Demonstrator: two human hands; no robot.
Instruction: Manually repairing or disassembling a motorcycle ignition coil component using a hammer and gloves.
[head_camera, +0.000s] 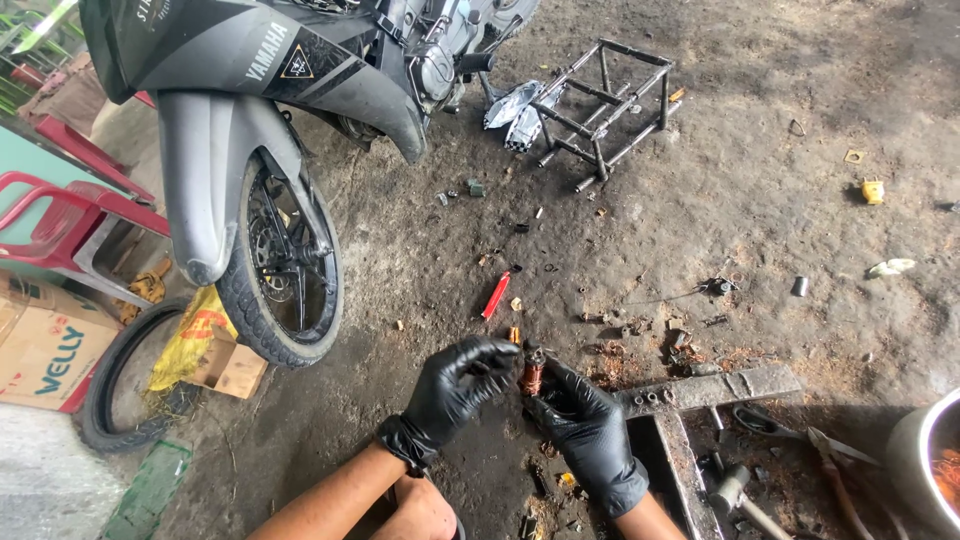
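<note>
The grey motorbike (300, 70) fills the top left, its front wheel (282, 262) resting on the dirty concrete floor (760, 200) just above and to the left of your hands. A loose tyre (118, 385) lies beside that wheel, with a cardboard box (45, 345) at the far left edge and red chairs (60, 215) behind it. Up the floor from you, a welded metal frame (605, 105) lies tipped near the bike's engine. At your right runs a rusty steel bar (715, 388), and a metal bowl (925, 460) sits at the right edge with pliers (835, 470) and a hammer (735, 495) on the ground near it. A red lighter (495, 296) lies on the floor just above your hands. Both your hands wear black gloves. Your left hand (455, 390) has its fingers curled in toward the coil, fingertips at its side, though I can't quite tell whether they actually press on it. Your right hand (585, 425) is closed around the lower part of the small copper coil (531, 374), holding it upright between the two hands, above the floor and just left of the steel bar.
</note>
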